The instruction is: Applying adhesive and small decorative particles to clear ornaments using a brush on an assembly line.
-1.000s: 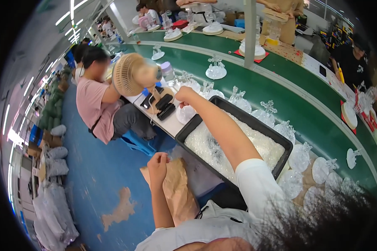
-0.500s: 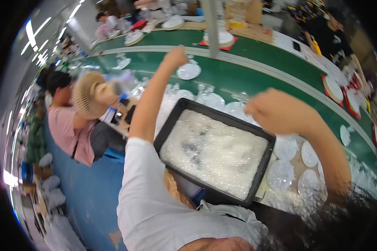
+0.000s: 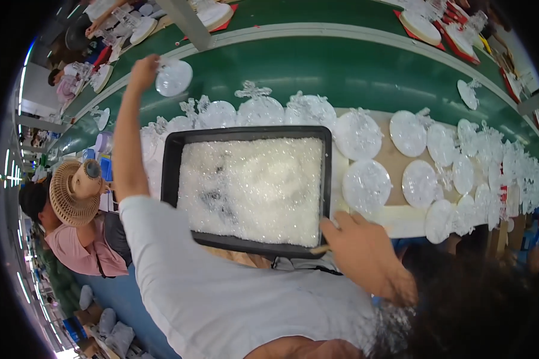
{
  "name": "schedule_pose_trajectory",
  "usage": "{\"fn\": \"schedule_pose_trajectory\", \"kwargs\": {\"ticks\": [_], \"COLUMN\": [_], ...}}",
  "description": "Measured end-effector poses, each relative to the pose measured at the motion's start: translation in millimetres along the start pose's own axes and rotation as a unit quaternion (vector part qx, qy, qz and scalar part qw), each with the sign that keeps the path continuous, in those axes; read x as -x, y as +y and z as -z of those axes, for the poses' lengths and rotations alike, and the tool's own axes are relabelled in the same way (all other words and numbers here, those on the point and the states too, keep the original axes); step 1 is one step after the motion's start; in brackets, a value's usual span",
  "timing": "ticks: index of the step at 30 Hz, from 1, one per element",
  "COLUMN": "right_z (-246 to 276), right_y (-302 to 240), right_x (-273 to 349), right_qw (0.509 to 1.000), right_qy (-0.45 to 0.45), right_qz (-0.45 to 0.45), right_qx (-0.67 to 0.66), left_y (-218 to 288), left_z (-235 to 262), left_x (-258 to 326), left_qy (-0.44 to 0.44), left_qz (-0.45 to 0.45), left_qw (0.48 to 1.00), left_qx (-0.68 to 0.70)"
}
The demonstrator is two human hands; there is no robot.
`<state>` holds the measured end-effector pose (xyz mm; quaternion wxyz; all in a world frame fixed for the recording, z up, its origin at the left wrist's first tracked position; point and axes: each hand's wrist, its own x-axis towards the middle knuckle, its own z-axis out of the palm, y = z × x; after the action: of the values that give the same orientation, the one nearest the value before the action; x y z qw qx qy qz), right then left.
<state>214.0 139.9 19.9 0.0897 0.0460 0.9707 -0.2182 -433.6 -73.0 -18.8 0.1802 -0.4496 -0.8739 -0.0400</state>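
Observation:
A black rectangular tray (image 3: pixel 324 179) full of glittering white granules (image 3: pixel 275 179) is right in front of me. My left hand (image 3: pixel 144 73) reaches past its far left corner over the green belt. Its fingers are closed at the edge of a clear piece with a round white base (image 3: pixel 174 78). At the near right corner of the tray, my right hand (image 3: pixel 359 248) has bent fingers beside the rim. A short tan strip (image 3: pixel 321 248) sticks out beneath them; what it belongs to is hidden.
Similar round-based clear pieces (image 3: pixel 366 182) stand in rows on a board at the right and behind the tray. The green belt (image 3: pixel 317 69) runs across the far side. At the left are a tan fan (image 3: pixel 72 191) and a seated person in pink (image 3: pixel 78 248).
The view has turned, bringing the tray level and more of the right-hand pieces into sight. My right hand has come down from above the tray's far right corner to its near right corner.

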Motion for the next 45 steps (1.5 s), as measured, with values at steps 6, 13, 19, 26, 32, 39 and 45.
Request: {"fn": "schedule_pose_trajectory", "kwargs": {"ticks": [6,13,19,26,32,39,45], "right_z": [-52,-108,-123,-115,-78,-119,-100], "right_y": [-25,-41,-40,-38,-38,-34,-14], "right_x": [-63,-119,-125,-153,-125,-135,-154], "right_qw": [0.968,0.945,0.951,0.95,0.96,0.918,0.913], "right_qy": [-0.067,-0.198,0.124,-0.121,-0.039,0.15,0.002], "right_qz": [0.045,0.018,0.104,-0.022,0.115,0.147,-0.124], "right_qx": [0.238,0.259,0.262,0.288,0.251,0.335,0.389], "left_y": [156,277,283,266,273,300,303], "left_z": [149,124,109,81,119,95,97], "left_x": [60,193,208,198,194,175,189], "left_qy": [0.054,-0.162,-0.131,-0.19,-0.138,-0.307,-0.217], "left_qz": [-0.031,-0.017,0.051,-0.064,-0.065,0.131,-0.121], "left_qw": [0.997,0.987,0.974,0.965,0.956,0.925,0.925], "left_qx": [-0.052,0.003,0.179,0.169,0.249,0.185,0.287]}}
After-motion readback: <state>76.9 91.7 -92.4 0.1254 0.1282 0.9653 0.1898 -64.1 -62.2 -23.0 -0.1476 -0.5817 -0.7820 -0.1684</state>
